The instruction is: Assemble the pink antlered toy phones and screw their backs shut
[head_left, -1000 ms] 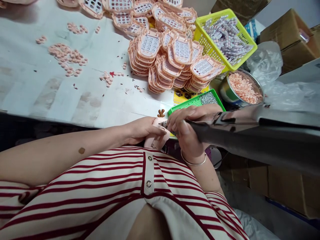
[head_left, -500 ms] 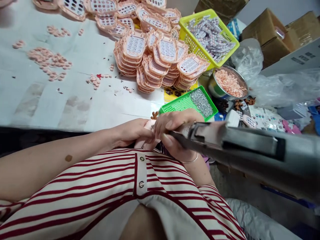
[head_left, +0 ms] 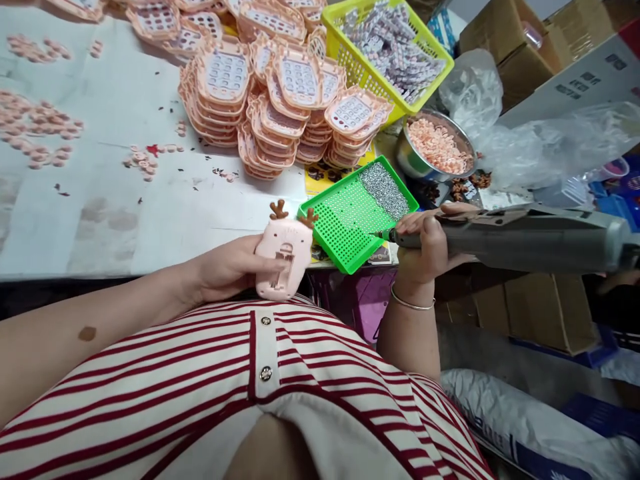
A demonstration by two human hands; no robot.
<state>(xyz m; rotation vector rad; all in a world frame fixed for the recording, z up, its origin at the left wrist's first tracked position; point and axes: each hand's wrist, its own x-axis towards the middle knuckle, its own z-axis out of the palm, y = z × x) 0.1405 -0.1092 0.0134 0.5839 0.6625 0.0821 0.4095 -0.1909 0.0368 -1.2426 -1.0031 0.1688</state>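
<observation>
Left hand [head_left: 227, 270] grips a pink antlered casing [head_left: 295, 261] by the table's [head_left: 195, 230] near edge; right hand [head_left: 427, 247] holds a screwdriver [head_left: 530, 243], tip over a green tray [head_left: 343, 217].

Even, soft light on tabletop [head_left: 240, 212]; dim floor [head_left: 500, 353]; wide-angle stretch toward edges.

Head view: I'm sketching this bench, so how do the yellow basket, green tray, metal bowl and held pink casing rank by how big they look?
1. Yellow basket, cut by the top edge
2. Green tray
3. Metal bowl and pink casing: too alike to rank
</observation>
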